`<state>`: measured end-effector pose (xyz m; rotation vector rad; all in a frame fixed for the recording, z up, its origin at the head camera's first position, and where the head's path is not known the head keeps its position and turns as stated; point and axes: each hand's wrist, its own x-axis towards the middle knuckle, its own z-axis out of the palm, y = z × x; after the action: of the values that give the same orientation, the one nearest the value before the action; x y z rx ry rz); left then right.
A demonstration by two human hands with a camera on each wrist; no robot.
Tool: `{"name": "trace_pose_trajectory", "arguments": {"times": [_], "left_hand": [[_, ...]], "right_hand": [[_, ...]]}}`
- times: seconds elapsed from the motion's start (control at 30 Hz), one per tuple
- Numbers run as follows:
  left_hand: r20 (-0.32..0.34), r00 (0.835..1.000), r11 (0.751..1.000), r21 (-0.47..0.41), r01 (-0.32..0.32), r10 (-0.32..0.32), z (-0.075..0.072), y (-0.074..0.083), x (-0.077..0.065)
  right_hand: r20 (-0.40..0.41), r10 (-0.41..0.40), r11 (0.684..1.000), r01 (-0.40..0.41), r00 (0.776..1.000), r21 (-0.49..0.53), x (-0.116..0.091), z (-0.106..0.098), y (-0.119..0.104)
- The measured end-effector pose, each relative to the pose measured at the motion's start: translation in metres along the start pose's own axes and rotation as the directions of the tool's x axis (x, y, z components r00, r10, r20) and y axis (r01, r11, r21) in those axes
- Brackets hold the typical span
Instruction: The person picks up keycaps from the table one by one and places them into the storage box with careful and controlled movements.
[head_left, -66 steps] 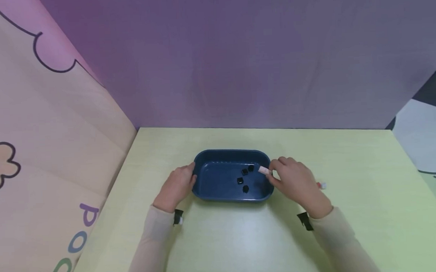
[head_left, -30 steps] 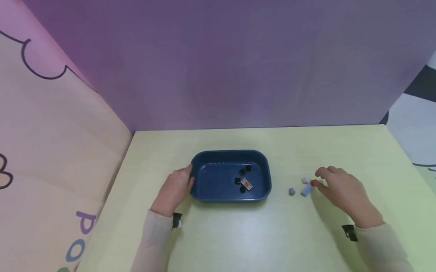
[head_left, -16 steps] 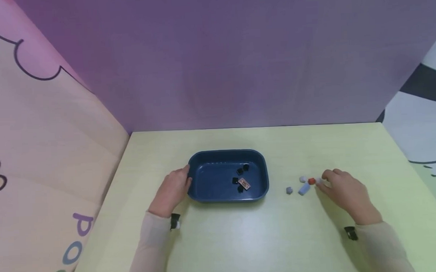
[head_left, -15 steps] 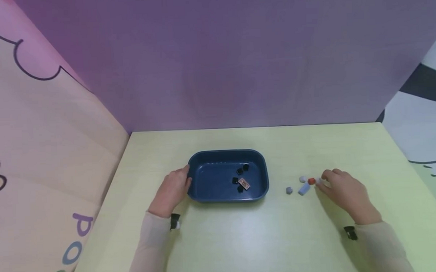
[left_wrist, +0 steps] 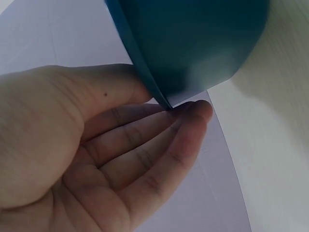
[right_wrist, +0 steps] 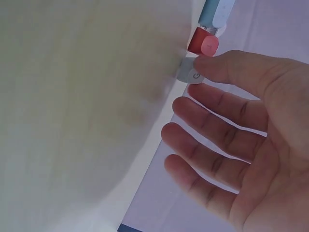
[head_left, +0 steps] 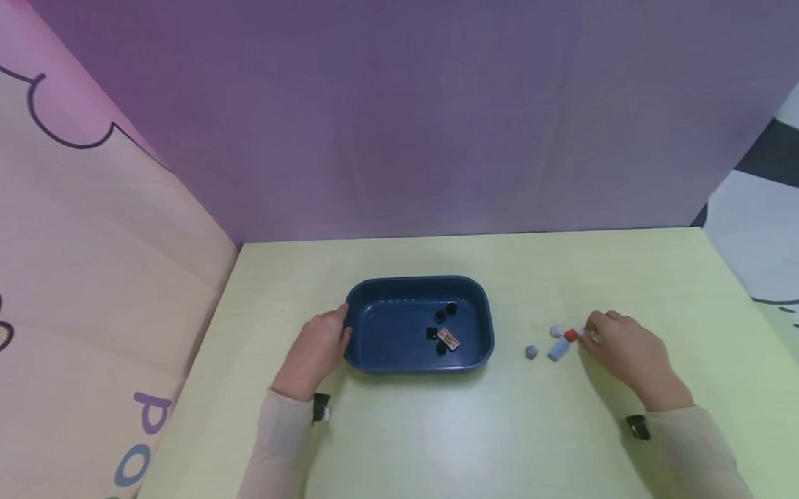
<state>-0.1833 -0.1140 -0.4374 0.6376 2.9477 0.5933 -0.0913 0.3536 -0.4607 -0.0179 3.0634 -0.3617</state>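
My left hand [head_left: 313, 353] grips the left end of a dark blue tray [head_left: 389, 338]; in the left wrist view the thumb lies on the rim and fingers curl beneath it. Several black keycaps [head_left: 432, 333] and a long pinkish keycap [head_left: 448, 339] lie inside. Right of the tray, my right hand [head_left: 631, 351] pinches a pale grey keycap [right_wrist: 187, 71] marked G between thumb and index finger, the other fingers loosely bent. Close beside it are a red keycap [head_left: 570, 335], a long light-blue keycap [head_left: 558, 349] and a white keycap [head_left: 556, 331].
A small grey keycap [head_left: 531, 352] sits between the tray and the cluster. The pale table [head_left: 419, 440] ends at a purple backdrop [head_left: 435, 131]. A printed side panel [head_left: 110, 289] borders the left.
The long pinkish keycap left my right hand and now lies in the tray. That hand moved right to the loose keycaps, and its thumb and index finger closed on the grey one.
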Motion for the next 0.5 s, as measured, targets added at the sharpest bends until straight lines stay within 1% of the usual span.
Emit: {"name": "trace_pose_trajectory", "arguments": {"times": [0.13, 0.27, 0.4, 0.5], "left_hand": [[0.002, 1.000, 1.000, 0.003, 0.001, -0.001, 0.000, 0.001, 0.000], [0.005, 1.000, 1.000, 0.003, 0.008, -0.008, -0.001, 0.001, 0.001], [0.007, 1.000, 1.000, 0.005, 0.011, -0.011, -0.001, 0.001, 0.001], [0.009, 1.000, 1.000, 0.004, 0.012, -0.012, -0.001, 0.002, 0.000]], "right_hand": [[-0.026, -0.007, 1.000, 0.007, 1.000, -0.004, 0.000, -0.003, -0.004], [-0.097, -0.054, 0.999, 0.053, 0.994, -0.007, 0.001, -0.013, -0.016], [-0.167, -0.118, 0.993, 0.119, 0.979, -0.005, 0.005, -0.024, -0.039], [-0.222, -0.187, 0.982, 0.188, 0.957, -0.015, 0.011, -0.027, -0.060]]}}
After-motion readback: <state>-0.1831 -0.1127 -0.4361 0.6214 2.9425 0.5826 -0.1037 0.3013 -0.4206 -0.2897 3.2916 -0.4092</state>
